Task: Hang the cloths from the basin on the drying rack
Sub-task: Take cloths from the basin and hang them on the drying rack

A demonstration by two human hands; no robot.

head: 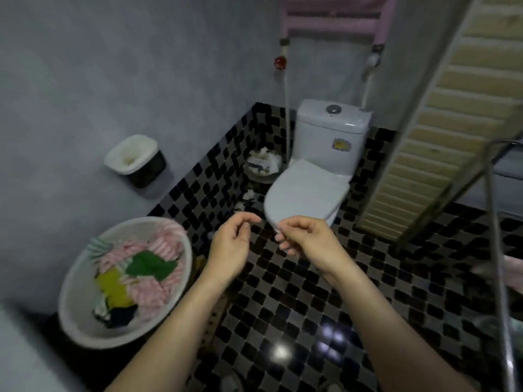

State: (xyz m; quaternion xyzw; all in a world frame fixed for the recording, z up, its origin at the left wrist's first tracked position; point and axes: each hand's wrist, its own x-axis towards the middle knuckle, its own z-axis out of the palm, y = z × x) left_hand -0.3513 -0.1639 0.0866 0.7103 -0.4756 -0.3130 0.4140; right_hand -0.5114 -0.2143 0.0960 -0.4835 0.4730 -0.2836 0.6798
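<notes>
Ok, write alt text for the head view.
An empty left hand and right hand hover, fingers loosely curled, over black checkered floor tiles. A round white plastic basin of coloured cloths sits lower left; a silver metal drying rack stands right.

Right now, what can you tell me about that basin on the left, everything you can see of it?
The basin is round, shallow and off-white, plastic by its look, low beside the grey wall. It holds a loose heap of cloths: pink-striped ones, a green cloth, a yellow cloth, a dark cloth. Neither the left hand nor the right hand touches it.
</notes>
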